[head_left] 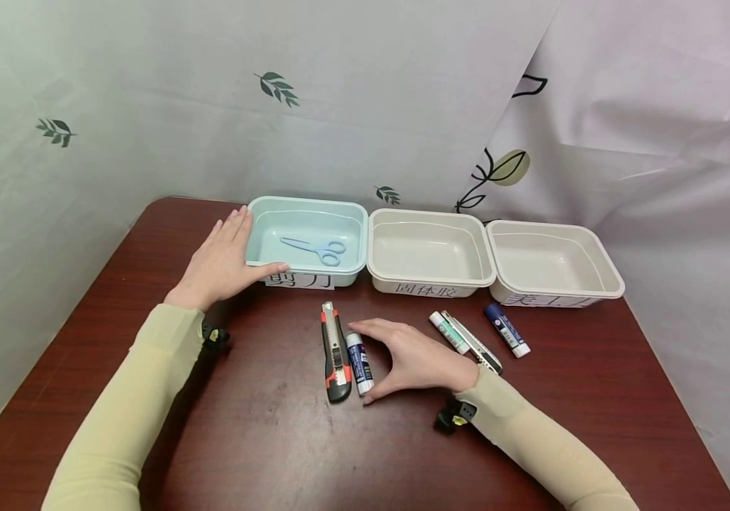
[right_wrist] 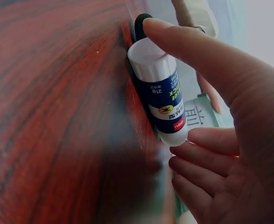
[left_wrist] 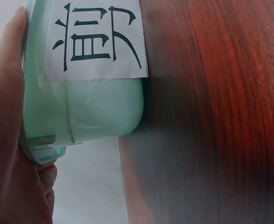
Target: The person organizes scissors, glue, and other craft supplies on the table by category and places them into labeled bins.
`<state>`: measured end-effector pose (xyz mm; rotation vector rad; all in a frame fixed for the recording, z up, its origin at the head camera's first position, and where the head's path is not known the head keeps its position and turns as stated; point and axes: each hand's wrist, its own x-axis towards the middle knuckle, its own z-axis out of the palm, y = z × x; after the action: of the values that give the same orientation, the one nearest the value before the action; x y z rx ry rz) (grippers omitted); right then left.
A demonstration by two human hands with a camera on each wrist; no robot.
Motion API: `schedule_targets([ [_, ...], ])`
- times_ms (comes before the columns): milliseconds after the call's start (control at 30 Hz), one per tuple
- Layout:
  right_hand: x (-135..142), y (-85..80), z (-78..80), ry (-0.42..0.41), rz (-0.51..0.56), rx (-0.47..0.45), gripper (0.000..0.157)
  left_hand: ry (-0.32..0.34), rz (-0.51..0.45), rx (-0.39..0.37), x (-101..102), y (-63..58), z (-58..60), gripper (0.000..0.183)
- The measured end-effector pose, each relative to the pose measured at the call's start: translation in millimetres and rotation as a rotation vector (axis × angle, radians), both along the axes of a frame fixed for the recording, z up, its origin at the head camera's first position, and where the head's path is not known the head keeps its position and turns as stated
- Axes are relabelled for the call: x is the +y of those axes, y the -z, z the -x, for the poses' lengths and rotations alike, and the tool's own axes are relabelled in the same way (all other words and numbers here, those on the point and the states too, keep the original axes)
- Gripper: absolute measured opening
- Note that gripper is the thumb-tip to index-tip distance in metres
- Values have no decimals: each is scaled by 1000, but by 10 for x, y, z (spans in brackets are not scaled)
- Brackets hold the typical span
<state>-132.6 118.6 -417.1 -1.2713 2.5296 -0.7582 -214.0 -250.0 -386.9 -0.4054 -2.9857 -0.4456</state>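
Observation:
My left hand (head_left: pixel 220 259) rests on the left end of the pale green box (head_left: pixel 365 245), its thumb along the front rim and fingers at the left rim. Light blue scissors (head_left: pixel 320 248) lie inside. My right hand (head_left: pixel 418 358) is spread around a dark blue and white glue stick (head_left: pixel 360 363) lying on the table. Its thumb is by the near end and its fingers by the far end, as the right wrist view also shows of the glue stick (right_wrist: pixel 162 93). Just left of it lies a black and red utility knife (head_left: pixel 335 355).
Two beige boxes, the middle box (head_left: pixel 431 282) and the right box (head_left: pixel 556 287), continue the row, with labels in front. A green glue stick (head_left: pixel 449 332), a slim utility knife (head_left: pixel 472 342) and a blue glue stick (head_left: pixel 506 330) lie on the dark red table (head_left: pixel 262 440).

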Motion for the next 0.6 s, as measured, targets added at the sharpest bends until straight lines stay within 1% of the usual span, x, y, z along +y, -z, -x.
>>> schedule_targets([
  [200,-3,5,-3,3,-16,7,108,-2,-1,-10,-1,-5,-3,123],
  [600,-4,5,-3,8,-6,1,105,1,2,-6,7,-13,-9,122],
])
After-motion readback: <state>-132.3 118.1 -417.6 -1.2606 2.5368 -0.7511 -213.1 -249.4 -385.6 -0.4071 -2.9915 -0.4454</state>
